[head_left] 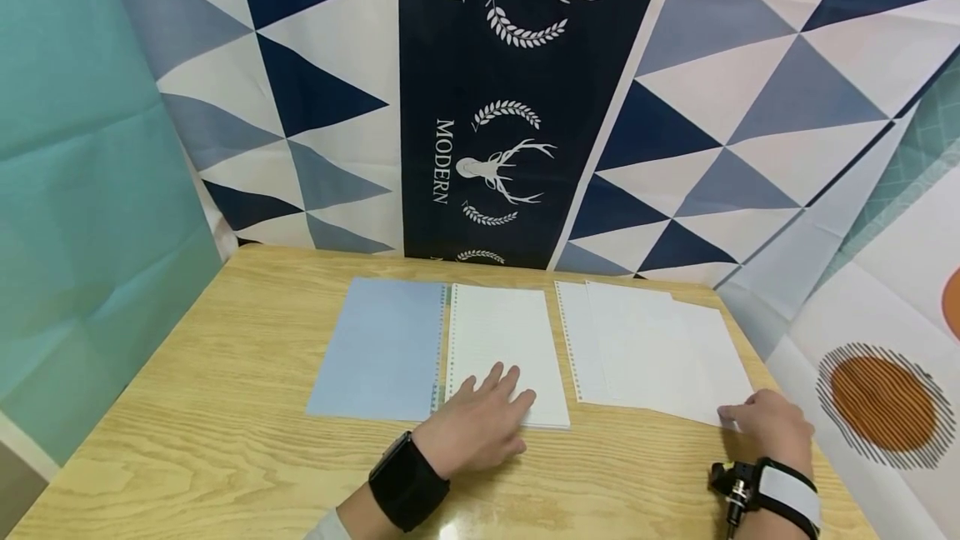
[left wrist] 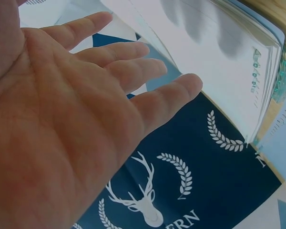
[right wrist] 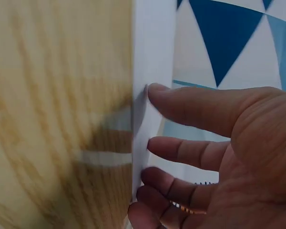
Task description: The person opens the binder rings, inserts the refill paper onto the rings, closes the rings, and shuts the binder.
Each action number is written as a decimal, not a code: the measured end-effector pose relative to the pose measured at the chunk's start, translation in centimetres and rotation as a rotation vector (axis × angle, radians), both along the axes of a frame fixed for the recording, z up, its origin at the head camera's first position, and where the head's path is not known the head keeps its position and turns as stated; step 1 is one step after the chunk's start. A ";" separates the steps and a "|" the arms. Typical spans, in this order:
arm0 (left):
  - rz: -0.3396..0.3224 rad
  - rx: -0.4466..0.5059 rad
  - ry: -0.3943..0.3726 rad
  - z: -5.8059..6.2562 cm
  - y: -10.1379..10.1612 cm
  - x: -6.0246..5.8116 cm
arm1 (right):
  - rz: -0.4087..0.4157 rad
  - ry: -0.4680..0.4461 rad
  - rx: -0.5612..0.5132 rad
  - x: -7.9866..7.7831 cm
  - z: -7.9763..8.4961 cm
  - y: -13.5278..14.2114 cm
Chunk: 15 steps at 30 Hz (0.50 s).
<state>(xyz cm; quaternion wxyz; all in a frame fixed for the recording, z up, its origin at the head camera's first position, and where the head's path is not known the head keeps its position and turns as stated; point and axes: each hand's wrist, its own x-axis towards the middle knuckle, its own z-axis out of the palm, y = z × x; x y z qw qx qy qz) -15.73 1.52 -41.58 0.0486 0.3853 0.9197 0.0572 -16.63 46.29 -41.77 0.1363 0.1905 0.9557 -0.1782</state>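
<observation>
Loose sheets (head_left: 645, 348), long axes toward backdrop (head_left: 495, 65)

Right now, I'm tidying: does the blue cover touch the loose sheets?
No, the white stack lies between the blue cover and loose sheets.

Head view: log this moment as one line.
left hand: over notebook pages | right hand: at corner of loose sheets | blue cover: left of pages

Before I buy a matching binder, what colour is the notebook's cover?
The cover is light blue, clearest in head view.
</observation>
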 end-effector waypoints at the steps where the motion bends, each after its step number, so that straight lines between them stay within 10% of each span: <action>1: 0.000 -0.001 -0.002 0.0 0.0 0.0 | -0.007 0.007 0.013 0.0 -0.2 -0.1; 15: 0.052 -0.048 -0.118 0.3 0.0 0.2 | -0.106 -0.078 -0.044 -0.6 -0.3 0.0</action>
